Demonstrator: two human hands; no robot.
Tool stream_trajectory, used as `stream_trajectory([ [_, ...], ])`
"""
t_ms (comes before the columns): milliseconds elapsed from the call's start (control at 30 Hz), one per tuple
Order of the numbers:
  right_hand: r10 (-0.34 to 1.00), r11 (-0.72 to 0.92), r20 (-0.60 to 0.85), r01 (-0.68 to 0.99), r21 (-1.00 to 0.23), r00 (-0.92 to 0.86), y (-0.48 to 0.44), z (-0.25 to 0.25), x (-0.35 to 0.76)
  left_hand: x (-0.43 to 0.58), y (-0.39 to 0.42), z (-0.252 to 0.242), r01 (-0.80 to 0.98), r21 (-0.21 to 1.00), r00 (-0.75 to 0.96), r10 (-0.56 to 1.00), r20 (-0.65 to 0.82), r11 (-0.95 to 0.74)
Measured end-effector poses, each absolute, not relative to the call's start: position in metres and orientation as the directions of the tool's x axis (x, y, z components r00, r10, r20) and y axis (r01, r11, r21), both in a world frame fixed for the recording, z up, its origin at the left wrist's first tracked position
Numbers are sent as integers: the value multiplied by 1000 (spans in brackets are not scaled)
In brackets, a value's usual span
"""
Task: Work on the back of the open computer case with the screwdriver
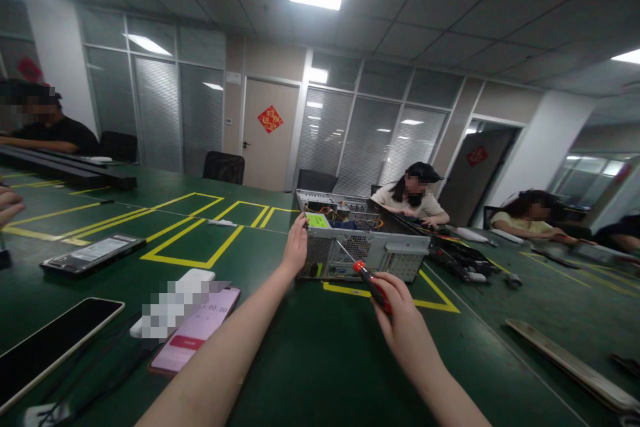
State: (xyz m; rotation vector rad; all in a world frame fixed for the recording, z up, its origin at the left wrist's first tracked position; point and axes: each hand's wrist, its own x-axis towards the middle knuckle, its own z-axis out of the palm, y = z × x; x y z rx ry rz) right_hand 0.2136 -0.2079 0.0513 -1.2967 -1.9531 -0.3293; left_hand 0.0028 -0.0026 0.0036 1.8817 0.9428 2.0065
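Note:
An open grey computer case (365, 245) lies on the green table (320, 353), its back panel facing me and wires showing inside. My left hand (296, 245) grips the case's near left corner with its fingers curled over the top edge. My right hand (395, 300) is closed around the red and black handle of a screwdriver (367, 277). The screwdriver's thin shaft points up and left, with its tip at the case's back panel.
A pink-screened phone (195, 333), a white device (193, 280), a dark phone (47, 347) and a flat black device (93, 255) lie at left. Yellow tape outlines mark the table. Other people sit at the far left and behind the case. Metal panels lie at right.

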Motion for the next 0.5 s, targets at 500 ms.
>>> stream_trajectory([
  [500,536,462,841,857,-228,-65,-203,58,199,2,-5,4,247,622,-134,610,781,-743],
])
